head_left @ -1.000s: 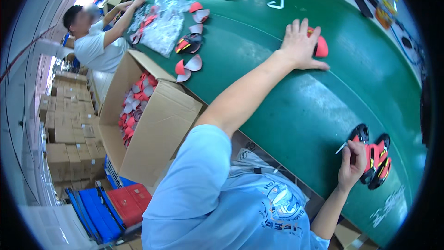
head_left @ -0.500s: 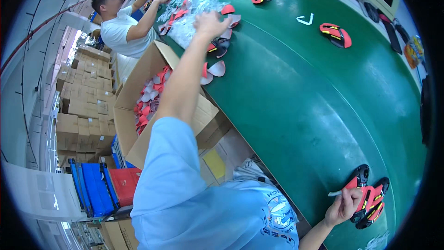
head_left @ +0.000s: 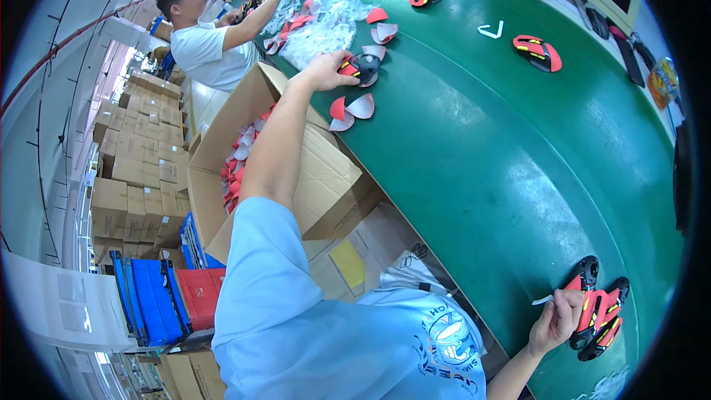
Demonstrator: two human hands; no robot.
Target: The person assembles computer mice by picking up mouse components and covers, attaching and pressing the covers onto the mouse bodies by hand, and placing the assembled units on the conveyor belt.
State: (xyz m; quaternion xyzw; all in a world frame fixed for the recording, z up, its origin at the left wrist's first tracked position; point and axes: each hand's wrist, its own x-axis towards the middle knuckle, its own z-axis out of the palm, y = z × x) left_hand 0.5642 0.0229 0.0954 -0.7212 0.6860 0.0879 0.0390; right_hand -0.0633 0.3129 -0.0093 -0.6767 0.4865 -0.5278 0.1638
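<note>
Stretched far across the bench, my left hand (head_left: pixel 326 72) has its fingers and thumb closed around a red and black shell-shaped piece (head_left: pixel 361 68) with yellow accents. Loose curved caps, red outside and pale inside, lie around it; a pale cap (head_left: pixel 361 107) is just nearer to me. At the lower right, my right hand (head_left: pixel 557 320) pinches a short white strip (head_left: pixel 543 301) between thumb and fingers. Right beside that hand, several red and black pieces (head_left: pixel 592 312) with yellow marks are clustered together on the green bench (head_left: pixel 474 170).
An open cardboard box (head_left: pixel 315 178) of red and pale caps stands under my left arm. A co-worker (head_left: pixel 215 52) reaches over clear plastic bags (head_left: pixel 326 30) at the far left. More red and black pieces (head_left: pixel 538 53) and a bent white strip (head_left: pixel 490 30) lie along the bench.
My left hand has come down from above the plastic bags and closed on the red and black piece. The co-worker's arm has reached out to another piece. My right hand stays by its cluster.
</note>
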